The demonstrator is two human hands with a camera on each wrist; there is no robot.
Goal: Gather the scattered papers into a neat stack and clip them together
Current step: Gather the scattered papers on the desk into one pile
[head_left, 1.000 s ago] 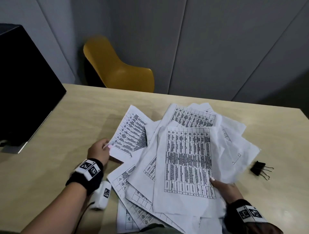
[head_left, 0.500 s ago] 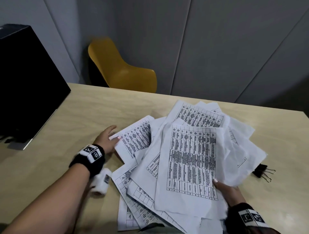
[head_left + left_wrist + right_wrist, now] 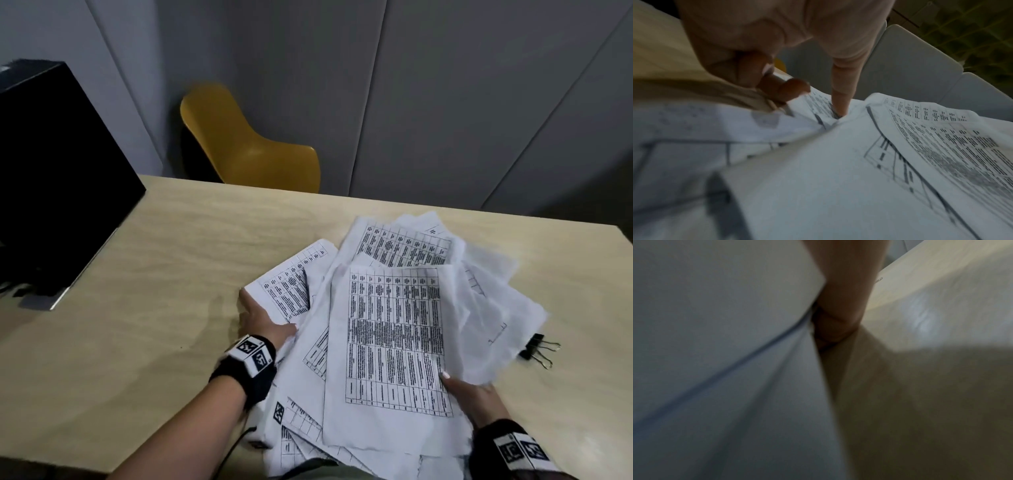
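Note:
A loose pile of printed papers (image 3: 394,335) lies fanned out on the wooden table (image 3: 171,274). My left hand (image 3: 260,318) grips the leftmost sheet (image 3: 287,291) at its near corner, against the pile's left side. In the left wrist view the left hand (image 3: 813,99) has its thumb pressing on top and its fingers curled under that sheet. My right hand (image 3: 469,394) pinches the pile's near right part, thumb on the top sheet, fingers hidden below. The right wrist view shows only one finger (image 3: 838,313) against white paper (image 3: 725,321). A black binder clip (image 3: 537,347) lies at the pile's right edge, partly covered.
A dark monitor (image 3: 58,178) stands at the table's left side. A yellow chair (image 3: 253,150) sits behind the far edge, against a grey panelled wall. Some sheets hang over the near table edge.
My left hand has slid the leftmost sheet to the right, against the pile. The pile's right edge now reaches over the binder clip. My right hand keeps its hold.

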